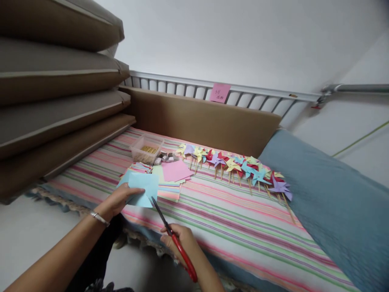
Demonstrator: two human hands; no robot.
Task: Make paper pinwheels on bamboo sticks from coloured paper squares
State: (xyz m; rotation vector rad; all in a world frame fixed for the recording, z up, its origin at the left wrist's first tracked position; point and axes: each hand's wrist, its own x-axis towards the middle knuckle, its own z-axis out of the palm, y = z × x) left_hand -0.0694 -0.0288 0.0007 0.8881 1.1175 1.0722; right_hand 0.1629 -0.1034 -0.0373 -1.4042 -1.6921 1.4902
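My left hand (126, 197) pinches a light blue sheet of paper (147, 183), thumb lying across its face. A slit runs in from the paper's lower right corner. My right hand (179, 239) is wrapped round the red handles of a pair of scissors (162, 217), whose dark blades point up to that corner. Just behind the blue sheet lies a stack of coloured paper squares (170, 191), with pink sheets (176, 170) on top. More small coloured papers (139, 167) lie partly hidden behind the sheet I hold.
A clear plastic box (146, 142) holds thin yellowish pieces. Beside it sit small dark and whitish items (166, 157). Several paper pinwheels (232, 165) on sticks line the right side of the striped cloth (231, 211). Large brown cushions (63, 89) are stacked at left.
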